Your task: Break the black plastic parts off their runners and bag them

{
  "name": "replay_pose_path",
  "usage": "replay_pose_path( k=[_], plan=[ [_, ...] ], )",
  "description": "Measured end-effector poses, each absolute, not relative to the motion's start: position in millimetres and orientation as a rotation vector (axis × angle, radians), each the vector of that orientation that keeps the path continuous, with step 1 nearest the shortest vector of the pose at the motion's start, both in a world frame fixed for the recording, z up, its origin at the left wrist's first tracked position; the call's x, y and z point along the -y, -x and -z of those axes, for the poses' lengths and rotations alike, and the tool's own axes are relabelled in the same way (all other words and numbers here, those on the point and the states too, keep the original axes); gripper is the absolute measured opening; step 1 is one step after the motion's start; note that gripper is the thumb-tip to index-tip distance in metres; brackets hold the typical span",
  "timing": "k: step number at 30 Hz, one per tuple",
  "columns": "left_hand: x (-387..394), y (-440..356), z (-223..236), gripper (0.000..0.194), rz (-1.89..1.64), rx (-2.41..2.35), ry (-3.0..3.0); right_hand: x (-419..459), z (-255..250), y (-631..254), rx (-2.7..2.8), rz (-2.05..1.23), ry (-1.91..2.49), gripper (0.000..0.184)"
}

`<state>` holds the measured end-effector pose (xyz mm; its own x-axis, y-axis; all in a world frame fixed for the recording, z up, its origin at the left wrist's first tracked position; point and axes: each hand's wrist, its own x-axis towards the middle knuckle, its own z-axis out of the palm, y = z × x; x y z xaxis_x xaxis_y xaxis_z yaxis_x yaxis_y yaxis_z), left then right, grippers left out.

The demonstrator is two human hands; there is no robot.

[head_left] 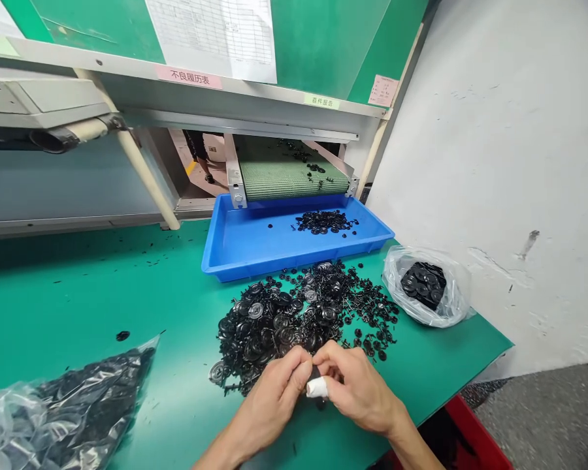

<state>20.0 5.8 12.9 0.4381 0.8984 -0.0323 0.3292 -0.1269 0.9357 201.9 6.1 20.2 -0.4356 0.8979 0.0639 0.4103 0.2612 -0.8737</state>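
My left hand (280, 391) and my right hand (360, 391) meet at the near edge of a heap of black plastic parts (274, 320). Both are closed, fingertips pinched around a small black plastic part (315, 373) that is mostly hidden by the fingers. White wrapping (317, 388) covers the right thumb's tip. The heap mixes round grooved discs with many small pieces on thin stems, spread over the green tabletop (176, 391).
Behind the heap a blue tray (255, 238) holds more black parts below a green conveyor belt (284, 176). An open clear bag (451, 294) of black discs stands at right. Another filled plastic bag (93, 405) lies at left. A red bin (475, 431) sits below the table edge.
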Motion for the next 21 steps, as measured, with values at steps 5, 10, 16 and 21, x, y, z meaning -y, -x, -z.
replay_pose_path(
  k=[5,10,16,21],
  plan=[
    [-7,-20,-14,0.032,-0.714,-1.118,-1.708,-4,-7,-195,1.986,-0.884,1.164,0.013],
    [-8,-29,-14,0.033,-0.776,-1.106,-1.490,-13,-8,-193,1.943,-0.828,1.130,0.014],
    [-19,-29,-15,0.031,-0.909,-0.977,-0.975,-53,-21,-225,2.043,-0.566,1.334,0.035],
    [-25,-26,-19,0.024,-1.047,-0.832,-0.720,-74,-25,-234,2.398,-0.486,1.475,0.049]
  ],
)
